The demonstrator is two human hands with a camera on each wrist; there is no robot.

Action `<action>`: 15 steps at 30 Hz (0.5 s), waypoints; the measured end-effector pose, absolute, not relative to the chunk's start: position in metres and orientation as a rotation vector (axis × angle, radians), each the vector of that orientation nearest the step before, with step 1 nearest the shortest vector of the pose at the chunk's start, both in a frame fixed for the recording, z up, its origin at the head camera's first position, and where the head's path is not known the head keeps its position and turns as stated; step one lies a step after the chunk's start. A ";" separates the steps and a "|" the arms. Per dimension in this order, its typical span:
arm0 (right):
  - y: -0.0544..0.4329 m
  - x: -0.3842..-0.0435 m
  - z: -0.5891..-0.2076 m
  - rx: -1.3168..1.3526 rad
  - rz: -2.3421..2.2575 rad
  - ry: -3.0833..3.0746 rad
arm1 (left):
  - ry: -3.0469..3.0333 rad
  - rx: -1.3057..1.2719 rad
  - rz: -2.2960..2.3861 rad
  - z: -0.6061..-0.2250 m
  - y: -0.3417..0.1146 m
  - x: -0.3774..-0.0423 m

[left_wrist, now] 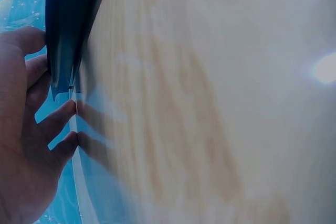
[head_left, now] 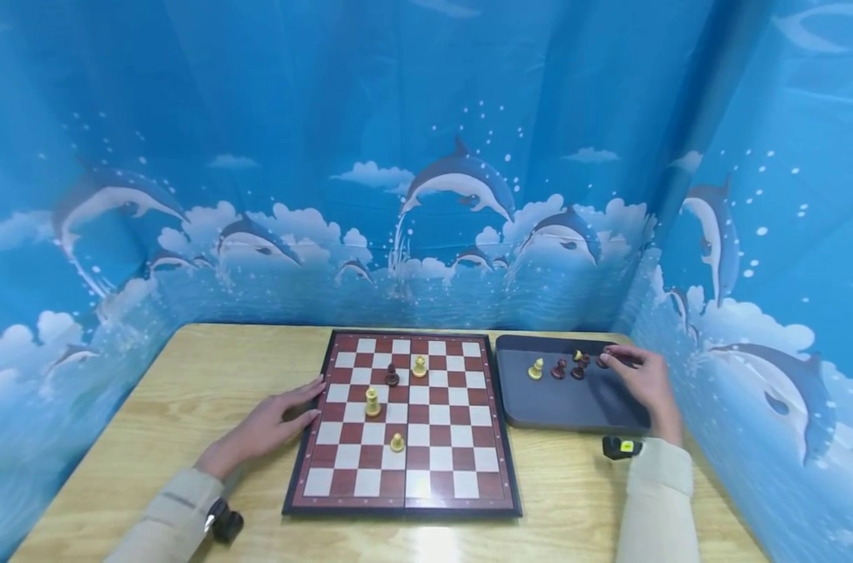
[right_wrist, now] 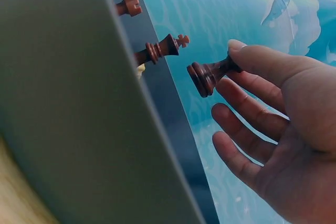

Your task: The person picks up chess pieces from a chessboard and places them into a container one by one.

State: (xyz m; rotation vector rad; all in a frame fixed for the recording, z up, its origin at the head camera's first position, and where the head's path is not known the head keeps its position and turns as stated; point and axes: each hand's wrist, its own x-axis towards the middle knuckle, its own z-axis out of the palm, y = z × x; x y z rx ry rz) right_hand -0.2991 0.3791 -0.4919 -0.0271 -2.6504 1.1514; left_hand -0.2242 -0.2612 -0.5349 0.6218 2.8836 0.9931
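A brown-and-white chessboard (head_left: pixel 440 508) lies on the table, bearing a dark piece (head_left: pixel 392 377), two taller cream pieces and a cream pawn (head_left: pixel 397 443). At its left edge rests my left hand (head_left: pixel 267 422), fingers extended and touching the frame; the left wrist view shows them against the board's dark side (left_wrist: pixel 65 35). Over the far right of the grey tray (head_left: pixel 539 410), my right hand (head_left: pixel 644 383) pinches a dark brown chess piece (right_wrist: pixel 205 77) between thumb and fingers. Its top is hidden by the fingertips, and its base points towards a dark king (right_wrist: pixel 167 45).
Several pieces stand in the tray, among them a cream one (head_left: pixel 535 370) at the left and a dark rook (right_wrist: pixel 131 4). The wooden table (head_left: pixel 215 375) extends around board and tray. Behind and to the right hangs a blue dolphin-print curtain (head_left: pixel 292 141).
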 end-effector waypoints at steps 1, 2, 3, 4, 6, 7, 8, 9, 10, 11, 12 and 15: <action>0.380 -0.299 -0.492 -0.029 1.151 -2.653 | 2.881 0.624 0.999 -0.535 -0.261 -0.224; 0.380 -0.299 -0.493 -0.029 1.150 -2.655 | 2.882 0.635 1.000 -0.535 -0.261 -0.223; 0.381 -0.299 -0.494 -0.030 1.146 -2.657 | 2.881 0.636 1.001 -0.534 -0.261 -0.223; 0.381 -0.299 -0.494 -0.032 1.143 -2.661 | 2.879 0.640 0.999 -0.534 -0.261 -0.223; 0.382 -0.298 -0.495 -0.040 1.135 -2.671 | 2.879 0.640 0.996 -0.534 -0.261 -0.223; 0.382 -0.298 -0.496 -0.045 1.134 -2.676 | 2.880 0.635 0.996 -0.534 -0.262 -0.223; 0.382 -0.298 -0.496 -0.047 1.132 -2.682 | 2.883 0.634 0.990 -0.534 -0.262 -0.223; 0.382 -0.297 -0.496 -0.050 1.131 -2.689 | 2.886 0.633 0.987 -0.534 -0.262 -0.223; 0.382 -0.297 -0.496 -0.052 1.134 -2.692 | 2.889 0.636 0.988 -0.534 -0.263 -0.223; 0.382 -0.297 -0.496 -0.059 1.134 -2.694 | 2.893 0.637 0.988 -0.534 -0.263 -0.223; 0.382 -0.297 -0.496 -0.065 1.134 -2.696 | 2.895 0.636 0.988 -0.534 -0.263 -0.224; 0.382 -0.297 -0.496 -0.072 1.124 -2.701 | 2.895 0.643 0.990 -0.535 -0.262 -0.223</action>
